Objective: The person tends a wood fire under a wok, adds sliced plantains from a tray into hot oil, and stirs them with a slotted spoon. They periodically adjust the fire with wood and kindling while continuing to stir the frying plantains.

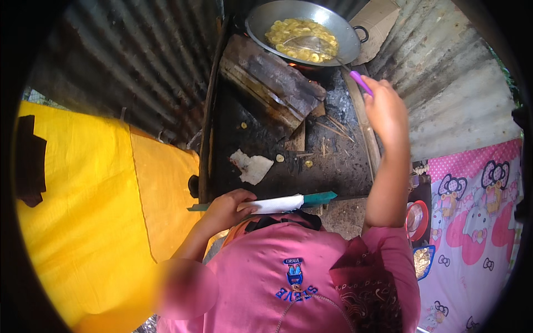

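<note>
My right hand [387, 106] grips the purple handle [361, 83] of a wire-mesh skimmer [310, 43]. The skimmer's mesh head lies over yellow round slices, apparently banana [287, 31], frying in oil. They fill the bottom of a wide metal wok [260, 31] with black loop handles. At the hearth's near edge, in front of my body, my left hand [227, 212] has its thumb and fingers around a long, flat green-and-white thing [283, 204]. That thing is seen nearly edge-on, so its kind is unclear.
Flame glows below the wok, behind a sooty metal sheet [266, 79]. A torn pale scrap [252, 166] and stray slices [280, 158] lie on the dark hearth. Corrugated metal [449, 83] flanks it. At right are a blue basket of slices [423, 262] and a red-rimmed container [417, 220].
</note>
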`<control>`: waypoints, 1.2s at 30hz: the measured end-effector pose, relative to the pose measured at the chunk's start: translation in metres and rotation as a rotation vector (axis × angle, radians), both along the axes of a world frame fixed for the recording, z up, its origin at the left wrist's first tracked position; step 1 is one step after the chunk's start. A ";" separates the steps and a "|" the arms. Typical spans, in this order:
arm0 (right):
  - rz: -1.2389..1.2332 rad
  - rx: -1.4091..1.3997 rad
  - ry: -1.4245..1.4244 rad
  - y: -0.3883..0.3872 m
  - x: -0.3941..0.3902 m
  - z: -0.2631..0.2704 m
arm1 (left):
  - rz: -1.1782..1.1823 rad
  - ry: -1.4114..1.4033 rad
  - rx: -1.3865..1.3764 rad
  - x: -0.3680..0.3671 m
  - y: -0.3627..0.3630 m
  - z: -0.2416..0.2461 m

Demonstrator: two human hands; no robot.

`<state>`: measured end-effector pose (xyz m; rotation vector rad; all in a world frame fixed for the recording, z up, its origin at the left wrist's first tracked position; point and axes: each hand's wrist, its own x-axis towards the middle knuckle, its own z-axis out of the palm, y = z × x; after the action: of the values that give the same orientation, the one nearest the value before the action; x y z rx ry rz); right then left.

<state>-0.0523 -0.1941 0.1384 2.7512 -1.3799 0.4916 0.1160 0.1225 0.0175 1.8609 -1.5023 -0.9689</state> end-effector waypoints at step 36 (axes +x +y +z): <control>0.033 0.109 0.083 -0.008 0.040 0.016 | 0.079 0.283 -0.273 0.012 -0.058 0.007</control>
<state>-0.0126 -0.2020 0.1547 2.8486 -1.3844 0.3084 0.1282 0.0645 0.0244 1.5093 -1.3086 -0.8973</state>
